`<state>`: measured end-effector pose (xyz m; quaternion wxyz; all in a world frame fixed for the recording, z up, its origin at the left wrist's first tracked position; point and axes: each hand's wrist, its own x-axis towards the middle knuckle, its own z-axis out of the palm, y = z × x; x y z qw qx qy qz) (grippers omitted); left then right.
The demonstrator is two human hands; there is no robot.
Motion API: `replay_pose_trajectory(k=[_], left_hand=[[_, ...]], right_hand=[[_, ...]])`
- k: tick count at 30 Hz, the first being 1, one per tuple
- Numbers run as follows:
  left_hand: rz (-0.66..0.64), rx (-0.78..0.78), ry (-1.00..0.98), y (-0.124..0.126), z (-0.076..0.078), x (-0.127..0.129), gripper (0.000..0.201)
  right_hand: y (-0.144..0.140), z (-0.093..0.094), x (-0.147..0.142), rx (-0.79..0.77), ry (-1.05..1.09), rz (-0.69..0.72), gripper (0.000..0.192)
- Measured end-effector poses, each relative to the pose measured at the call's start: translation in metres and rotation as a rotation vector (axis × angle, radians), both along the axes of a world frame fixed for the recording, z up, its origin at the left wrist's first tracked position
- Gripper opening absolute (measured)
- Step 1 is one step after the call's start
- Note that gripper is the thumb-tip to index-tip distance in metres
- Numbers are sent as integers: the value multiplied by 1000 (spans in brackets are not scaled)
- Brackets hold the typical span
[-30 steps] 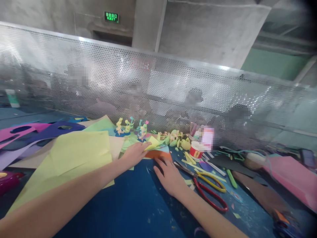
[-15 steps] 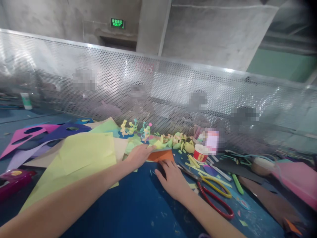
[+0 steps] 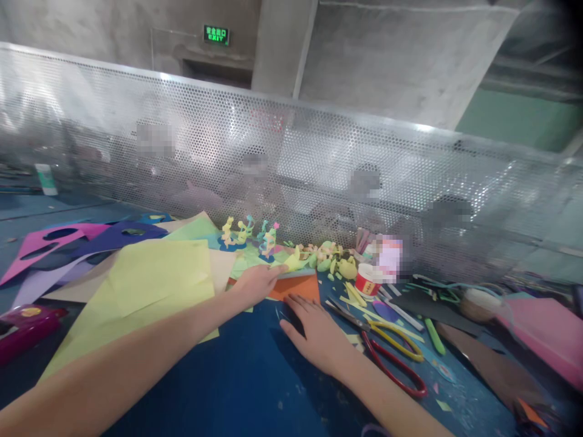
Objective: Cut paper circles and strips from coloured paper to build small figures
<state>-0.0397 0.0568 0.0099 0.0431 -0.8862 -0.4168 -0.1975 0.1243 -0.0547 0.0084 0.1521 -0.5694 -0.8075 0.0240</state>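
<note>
My left hand (image 3: 255, 284) pinches the edge of the small stack of coloured papers and lifts it off the orange sheet (image 3: 295, 286); thumb under, fingers on top, as far as I can tell. My right hand (image 3: 317, 331) lies flat and open on the blue table (image 3: 237, 376), palm down, fingertips touching the near edge of the orange sheet. The orange sheet sits just ahead of my right fingertips and under my left fingers. To do this well I judge I should keep the right hand pressing so the sheet doesn't slide, and lift the stack only slightly so nothing creases. Red-and-yellow scissors (image 3: 392, 355) lie just right of my right hand; the big yellow-green paper (image 3: 150, 285) is left of my left wrist. Little paper figures (image 3: 248, 233) stand beyond my left fingers, so keep the pull low.
</note>
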Motion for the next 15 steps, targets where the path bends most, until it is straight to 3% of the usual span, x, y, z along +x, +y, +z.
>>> replay_pose_trajectory(k=[6,15], left_hand=[[-21,-37,-50,8,8,-4,45],[-76,-103,-88,17,14,-12,47]], right_hand=[[-19,11,-5,-3,-55,50,54],[-67,16,4,-139,-108,102,48]])
